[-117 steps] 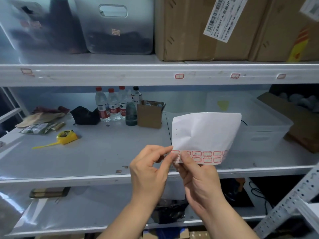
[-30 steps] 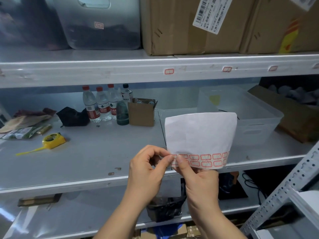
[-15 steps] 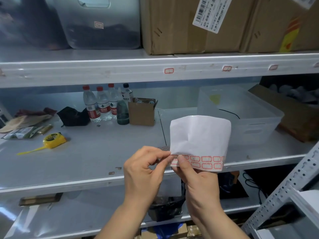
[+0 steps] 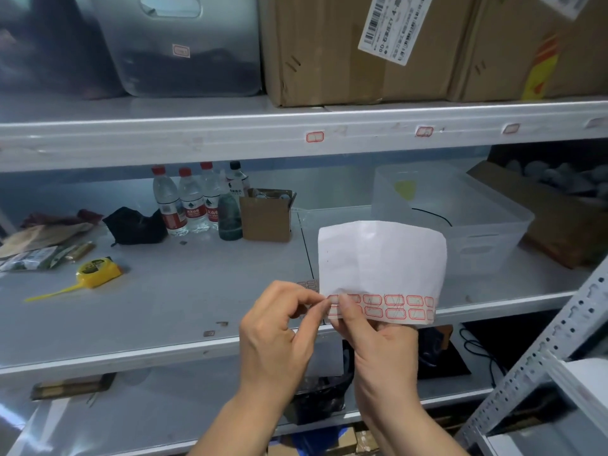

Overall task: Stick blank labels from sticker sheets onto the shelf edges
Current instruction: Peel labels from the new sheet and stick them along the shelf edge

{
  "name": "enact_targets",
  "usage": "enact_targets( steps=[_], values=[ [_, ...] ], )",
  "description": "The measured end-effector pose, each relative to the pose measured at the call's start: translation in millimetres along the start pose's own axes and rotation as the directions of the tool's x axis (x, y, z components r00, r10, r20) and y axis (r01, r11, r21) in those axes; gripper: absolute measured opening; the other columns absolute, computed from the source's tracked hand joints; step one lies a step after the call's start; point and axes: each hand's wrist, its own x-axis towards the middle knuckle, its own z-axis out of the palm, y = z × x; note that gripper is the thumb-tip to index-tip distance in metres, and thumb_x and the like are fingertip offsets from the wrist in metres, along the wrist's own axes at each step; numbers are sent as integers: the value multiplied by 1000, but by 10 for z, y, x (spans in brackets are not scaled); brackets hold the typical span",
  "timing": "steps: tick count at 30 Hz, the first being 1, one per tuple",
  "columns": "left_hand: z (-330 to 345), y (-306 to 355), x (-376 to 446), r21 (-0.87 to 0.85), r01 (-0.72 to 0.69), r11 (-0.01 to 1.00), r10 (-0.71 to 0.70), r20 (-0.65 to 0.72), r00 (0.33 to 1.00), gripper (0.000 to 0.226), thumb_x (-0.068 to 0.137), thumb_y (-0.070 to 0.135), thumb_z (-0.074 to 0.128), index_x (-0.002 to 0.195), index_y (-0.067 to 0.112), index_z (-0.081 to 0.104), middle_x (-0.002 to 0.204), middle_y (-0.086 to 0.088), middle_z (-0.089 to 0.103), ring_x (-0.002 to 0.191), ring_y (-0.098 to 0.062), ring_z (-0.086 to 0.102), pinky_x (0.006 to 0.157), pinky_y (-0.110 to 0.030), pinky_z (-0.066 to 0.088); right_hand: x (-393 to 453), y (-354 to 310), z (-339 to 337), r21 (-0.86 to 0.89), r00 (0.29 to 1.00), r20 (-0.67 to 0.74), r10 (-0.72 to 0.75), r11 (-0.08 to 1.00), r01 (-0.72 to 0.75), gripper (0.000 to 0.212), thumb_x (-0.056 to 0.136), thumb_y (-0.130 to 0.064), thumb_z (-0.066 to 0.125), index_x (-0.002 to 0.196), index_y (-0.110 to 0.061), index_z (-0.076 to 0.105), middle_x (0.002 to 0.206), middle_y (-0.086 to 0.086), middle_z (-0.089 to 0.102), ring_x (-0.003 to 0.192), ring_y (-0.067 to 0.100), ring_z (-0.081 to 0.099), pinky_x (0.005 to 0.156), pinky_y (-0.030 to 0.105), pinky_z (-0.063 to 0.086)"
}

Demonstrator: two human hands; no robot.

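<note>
While the right hand point(image 4: 383, 350) holds the sticker sheet point(image 4: 381, 268) from below, thumb pressed on its lower left corner, the left hand point(image 4: 279, 334) pinches at that same corner with thumb and forefinger, where the red-bordered labels point(image 4: 394, 306) run in two rows along the bottom of the sheet. The rest of the sheet is bare white backing, curled and standing upright in front of the middle shelf. Faint pen scribbles show inside a few labels; no words can be read. On the upper shelf edge point(image 4: 197, 139) three red-bordered labels are already stuck: one point(image 4: 315, 137) near the middle and two more point(image 4: 424, 131) point(image 4: 510, 128) to the right. Above it, a cardboard box point(image 4: 329, 51) carries a white shipping label point(image 4: 394, 26) with a barcode and print too blurred to read surely. The water bottles point(image 4: 187, 199) wear red wrappers with small white characters, unreadable here. A yellow tape measure point(image 4: 95, 274) lies on the middle shelf, well to the left.
</note>
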Motion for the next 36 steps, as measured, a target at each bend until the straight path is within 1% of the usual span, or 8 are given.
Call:
enact_targets(
  steps=[5, 8, 13, 16, 20, 23, 30, 36],
  values=[
    [41, -34, 9, -148, 225, 963, -210, 109, 972, 12, 90, 18, 75, 82, 25, 70, 81, 12, 66, 79, -12, 66, 68, -23, 53, -5, -18, -63, 28, 998, 50, 39, 999, -40, 45, 77, -18, 72, 119, -4, 67, 104, 17, 79, 95, 30, 77, 73, 28, 64],
    [66, -62, 21, -164, 256, 953, -233, 143, 962, 15, 92, 16, 74, 83, 26, 68, 82, 11, 66, 80, -12, 66, 70, -26, 53, 10, -21, -121, -12, 998, 48, 37, 999, -37, 44, 77, -22, 73, 119, -10, 68, 101, 10, 81, 89, 22, 78, 69, 25, 63],
    [119, -36, 33, -89, 40, 995, -26, 150, 988, 8, 93, 24, 65, 86, 22, 64, 85, 17, 58, 79, -4, 59, 71, -11, 43, 90, 27, -223, -137, 999, -52, -1, 991, -6, 15, 89, -10, 73, 104, -6, 75, 88, 8, 81, 78, 16, 77, 69, 26, 61],
    [168, -67, 11, -42, -66, 997, 72, 163, 984, 9, 96, 21, 63, 89, 17, 65, 88, 12, 57, 82, -4, 56, 70, -16, 45, 114, 19, -277, -169, 997, -72, -7, 986, -6, 13, 89, -10, 74, 102, -7, 76, 88, 8, 81, 76, 16, 77, 70, 28, 61],
    [254, -83, -9, -79, -87, 993, 101, 191, 976, 9, 97, 20, 63, 89, 16, 64, 89, 12, 56, 82, -6, 56, 70, -19, 45, 151, 4, -342, -193, 994, -108, -18, 981, -3, 11, 89, -11, 75, 99, -7, 77, 88, 9, 81, 78, 18, 77, 71, 29, 62],
    [331, -73, -12, -159, -3, 987, 37, 212, 977, 9, 96, 23, 63, 87, 21, 64, 87, 14, 57, 80, -7, 57, 71, -14, 43, 170, -10, -422, -228, 991, -131, -33, 974, 2, 9, 89, -10, 75, 97, -8, 76, 85, 7, 80, 76, 17, 76, 69, 27, 61],
    [477, -118, -49, -285, 288, 914, -208, 282, 937, 8, 91, 39, 64, 85, 33, 65, 84, 9, 66, 79, -15, 63, 70, -17, 48, 212, -51, -623, -251, 990, -136, -44, 968, 8, 29, 87, -14, 76, 115, -11, 70, 95, 4, 81, 82, 15, 78, 67, 24, 61],
    [519, -414, -215, -247, 433, 867, -339, 346, 875, 18, 96, 19, 69, 85, 33, 66, 83, 6, 67, 76, -9, 61, 66, -18, 48, 298, -166, -857, -295, 981, -161, -107, 954, 56, 48, 74, -34, 81, 117, -16, 70, 105, 4, 80, 97, 19, 77, 72, 26, 62]
  ],
)
